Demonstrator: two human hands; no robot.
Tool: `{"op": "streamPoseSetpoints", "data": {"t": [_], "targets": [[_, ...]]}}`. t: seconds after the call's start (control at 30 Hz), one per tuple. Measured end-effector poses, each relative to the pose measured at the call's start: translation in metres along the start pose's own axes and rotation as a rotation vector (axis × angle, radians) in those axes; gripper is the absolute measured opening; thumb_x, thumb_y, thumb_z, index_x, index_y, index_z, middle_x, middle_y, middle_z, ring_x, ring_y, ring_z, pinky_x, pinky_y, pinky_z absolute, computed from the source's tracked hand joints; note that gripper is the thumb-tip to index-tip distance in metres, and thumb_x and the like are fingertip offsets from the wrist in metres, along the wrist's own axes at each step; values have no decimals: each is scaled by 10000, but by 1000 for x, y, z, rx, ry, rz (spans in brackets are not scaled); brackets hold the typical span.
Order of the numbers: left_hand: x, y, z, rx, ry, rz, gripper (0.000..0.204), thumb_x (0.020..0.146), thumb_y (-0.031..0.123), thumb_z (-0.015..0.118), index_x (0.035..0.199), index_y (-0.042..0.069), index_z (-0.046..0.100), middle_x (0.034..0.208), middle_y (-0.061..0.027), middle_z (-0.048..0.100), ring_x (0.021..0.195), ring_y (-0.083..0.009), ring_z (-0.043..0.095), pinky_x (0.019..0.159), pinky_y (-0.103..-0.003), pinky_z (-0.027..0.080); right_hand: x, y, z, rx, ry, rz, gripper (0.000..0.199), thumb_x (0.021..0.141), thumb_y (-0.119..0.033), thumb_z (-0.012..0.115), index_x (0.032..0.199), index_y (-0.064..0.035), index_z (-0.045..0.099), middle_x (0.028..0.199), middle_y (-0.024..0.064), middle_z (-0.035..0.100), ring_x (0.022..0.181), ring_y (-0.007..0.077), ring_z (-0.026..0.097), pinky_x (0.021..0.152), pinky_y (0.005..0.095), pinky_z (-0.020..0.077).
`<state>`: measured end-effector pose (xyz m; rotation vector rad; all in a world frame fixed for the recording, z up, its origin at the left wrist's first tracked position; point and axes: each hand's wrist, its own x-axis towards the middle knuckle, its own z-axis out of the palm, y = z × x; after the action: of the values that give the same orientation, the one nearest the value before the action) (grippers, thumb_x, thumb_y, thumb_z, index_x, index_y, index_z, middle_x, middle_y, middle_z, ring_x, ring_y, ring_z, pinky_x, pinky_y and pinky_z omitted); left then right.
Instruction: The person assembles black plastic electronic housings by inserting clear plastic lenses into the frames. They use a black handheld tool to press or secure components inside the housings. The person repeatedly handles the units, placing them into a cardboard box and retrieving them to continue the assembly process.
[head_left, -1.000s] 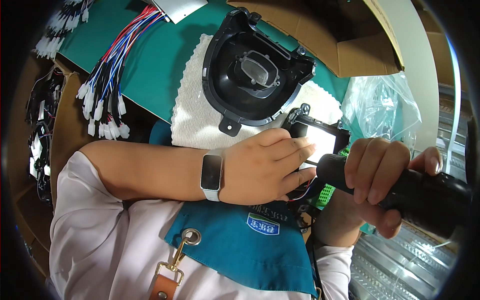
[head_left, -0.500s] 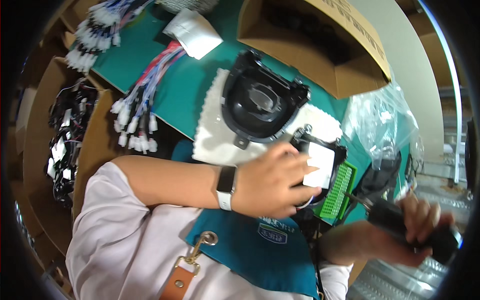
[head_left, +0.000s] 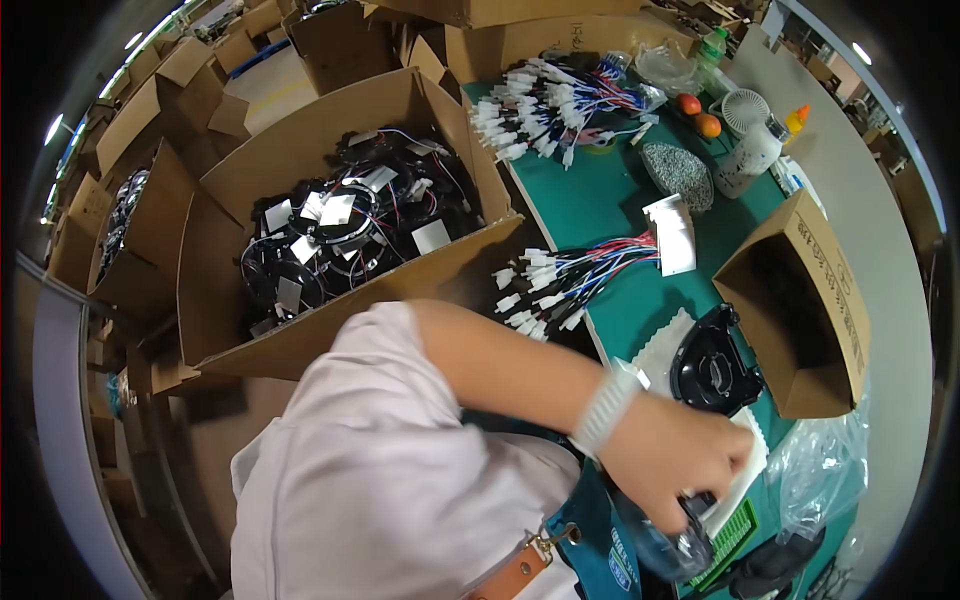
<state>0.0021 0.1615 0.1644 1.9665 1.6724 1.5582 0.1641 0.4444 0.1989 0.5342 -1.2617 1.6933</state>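
My left hand [head_left: 690,455] reaches across to the right, its fingers curled round the edge of a black plastic housing [head_left: 690,550], which is blurred by motion and partly hidden. Just beyond the hand, another black bowl-shaped housing [head_left: 715,370] rests on a white scalloped cloth [head_left: 660,350]. Below the hand, beside the held part, lies a green grid-patterned tray [head_left: 738,540]. My right hand is out of view.
A large cardboard box [head_left: 230,215] holds several black assemblies with wires. Wire bundles [head_left: 590,275] with white connectors lie on the green table [head_left: 630,300]. An open carton [head_left: 845,300] and a clear plastic bag [head_left: 825,470] stand right; fruit [head_left: 707,125] and a small fan [head_left: 745,110] sit farther back.
The view has swung left, bringing in the large box. My left hand, earlier spread flat over the smaller housing, now grips its edge. My right hand and its black power screwdriver have left view.
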Motion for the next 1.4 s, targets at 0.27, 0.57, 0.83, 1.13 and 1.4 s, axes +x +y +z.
{"op": "streamPoseSetpoints", "data": {"t": [0.27, 0.57, 0.83, 1.13, 1.4], "targets": [[-158, 103, -208, 138, -113, -531, 420, 761, 392, 650, 852, 0, 533, 905, -118, 520, 868, -222, 467, 777, -343, 403, -9, 19, 8, 5, 10, 32, 461, 839, -268, 539, 1220, -45, 408, 725, 34, 380, 545, 130, 364, 482, 262, 338], [-407, 171, -244, 988, 820, -1723, 319, 760, 216, 578, 988, -6, 603, 884, -137, 608, 882, -234, 558, 784, -291, 425, -8, 39, 17, 51, -20, 82, 478, 828, -271, 552, 1216, -52, 381, 710, 39, 382, 536, 137, 370, 474, 268, 339], [-490, 102, -224, 1212, 1266, -1816, 584, 728, 302, 634, 1190, -16, 474, 1136, -198, 538, 1007, -292, 537, 885, -343, 410, -5, 36, 15, 20, -21, 76, 495, 817, -274, 563, 1212, -59, 357, 698, 44, 384, 528, 143, 375, 467, 274, 339], [-96, 40, -150, 1110, 436, -431, 217, 715, 152, 627, 902, 50, 587, 932, -93, 560, 838, -240, 554, 741, -330, 440, -13, -8, 3, -158, 14, -21, 517, 806, -278, 576, 1208, -66, 330, 683, 49, 386, 518, 150, 381, 458, 280, 340], [-25, -45, -15, 1052, -155, -5, 132, 646, 142, 542, 761, 85, 509, 731, -8, 458, 709, -149, 466, 610, -260, 370, -43, -43, -27, -229, 10, 16, 549, 771, -249, 651, 1199, -37, 381, 778, 89, 493, 606, 217, 499, 546, 343, 431]]}}
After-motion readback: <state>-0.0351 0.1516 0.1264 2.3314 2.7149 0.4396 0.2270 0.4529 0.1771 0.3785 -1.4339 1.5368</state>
